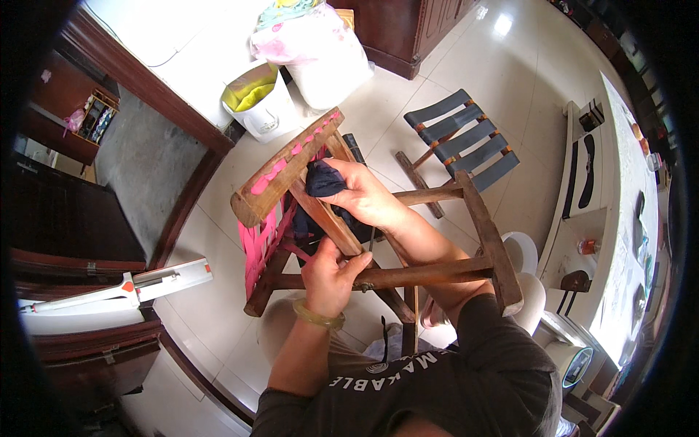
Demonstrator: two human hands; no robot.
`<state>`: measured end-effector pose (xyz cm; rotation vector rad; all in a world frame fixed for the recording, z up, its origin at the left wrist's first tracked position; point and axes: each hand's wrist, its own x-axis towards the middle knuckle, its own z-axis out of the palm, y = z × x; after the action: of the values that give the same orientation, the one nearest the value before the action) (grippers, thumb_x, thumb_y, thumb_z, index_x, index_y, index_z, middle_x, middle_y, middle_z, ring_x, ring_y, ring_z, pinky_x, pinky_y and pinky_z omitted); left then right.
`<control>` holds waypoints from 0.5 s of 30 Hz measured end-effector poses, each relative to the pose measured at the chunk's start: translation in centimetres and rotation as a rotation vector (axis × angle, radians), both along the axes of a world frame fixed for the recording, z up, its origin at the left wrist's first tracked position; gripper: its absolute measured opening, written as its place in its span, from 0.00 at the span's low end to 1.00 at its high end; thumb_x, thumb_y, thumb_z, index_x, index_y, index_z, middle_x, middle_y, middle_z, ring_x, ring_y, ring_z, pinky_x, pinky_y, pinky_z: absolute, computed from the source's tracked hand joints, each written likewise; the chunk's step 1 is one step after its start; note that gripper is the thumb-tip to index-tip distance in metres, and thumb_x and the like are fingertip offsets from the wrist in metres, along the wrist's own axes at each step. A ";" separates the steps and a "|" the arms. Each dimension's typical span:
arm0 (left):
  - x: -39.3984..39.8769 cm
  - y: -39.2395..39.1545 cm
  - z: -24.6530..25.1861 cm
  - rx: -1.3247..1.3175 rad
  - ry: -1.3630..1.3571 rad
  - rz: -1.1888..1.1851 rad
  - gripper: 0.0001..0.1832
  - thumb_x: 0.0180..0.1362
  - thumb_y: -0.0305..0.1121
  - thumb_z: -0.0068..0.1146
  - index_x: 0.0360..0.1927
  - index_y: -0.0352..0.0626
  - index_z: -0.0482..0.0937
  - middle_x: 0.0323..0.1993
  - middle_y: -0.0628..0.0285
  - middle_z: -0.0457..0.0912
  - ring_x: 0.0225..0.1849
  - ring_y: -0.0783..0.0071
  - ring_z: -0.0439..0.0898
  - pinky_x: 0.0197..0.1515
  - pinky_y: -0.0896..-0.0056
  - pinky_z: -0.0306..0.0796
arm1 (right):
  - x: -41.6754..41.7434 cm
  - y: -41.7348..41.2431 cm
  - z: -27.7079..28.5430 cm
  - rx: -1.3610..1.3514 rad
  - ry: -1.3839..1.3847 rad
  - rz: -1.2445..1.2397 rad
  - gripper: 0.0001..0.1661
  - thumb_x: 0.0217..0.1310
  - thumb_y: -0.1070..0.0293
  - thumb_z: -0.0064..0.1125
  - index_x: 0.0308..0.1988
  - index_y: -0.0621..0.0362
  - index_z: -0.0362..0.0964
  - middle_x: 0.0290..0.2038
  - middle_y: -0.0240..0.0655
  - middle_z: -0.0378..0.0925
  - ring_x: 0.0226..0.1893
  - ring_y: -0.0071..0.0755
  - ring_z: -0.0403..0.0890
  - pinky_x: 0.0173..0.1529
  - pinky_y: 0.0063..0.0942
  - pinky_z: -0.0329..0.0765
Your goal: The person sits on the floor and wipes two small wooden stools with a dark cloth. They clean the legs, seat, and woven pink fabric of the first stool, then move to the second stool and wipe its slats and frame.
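Note:
Tilted across my lap is a wooden folding stool (pixel 382 278) with a seat of woven pink straps (pixel 261 246). My left hand (pixel 330 273) grips a wooden leg (pixel 329 218) close to where it meets a crossbar, with the thumb along the wood. A bundled dark cloth (pixel 325 178) is pinched in my right hand (pixel 363 191), against the top of that leg beneath the seat rail (pixel 286 166). More dark fabric hangs behind the leg, partly hidden. Pink strap ends show in a row of slots along the rail.
Another folding stool (pixel 461 136) with dark straps stands on the tiled floor. A white bucket (pixel 259 104) with a yellow-green lining and a stuffed white bag (pixel 327 60) are against the wall. A doorway opens left; a long white cabinet (pixel 595 218) runs along the right.

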<state>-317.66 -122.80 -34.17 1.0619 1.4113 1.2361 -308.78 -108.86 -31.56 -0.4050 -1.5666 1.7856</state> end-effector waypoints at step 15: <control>-0.2 0.2 0.0 0.056 -0.032 -0.018 0.15 0.50 0.25 0.64 0.40 0.35 0.72 0.30 0.66 0.79 0.31 0.83 0.76 0.34 0.81 0.69 | 4.8 -3.4 -3.2 0.239 -0.081 -0.025 0.11 0.59 0.69 0.59 0.39 0.63 0.70 0.34 0.30 0.73 0.37 0.20 0.70 0.42 0.21 0.69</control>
<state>-317.85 -122.59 -34.16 1.0859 1.3465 1.2809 -303.97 -112.28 -34.77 -0.3839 -1.7992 1.5570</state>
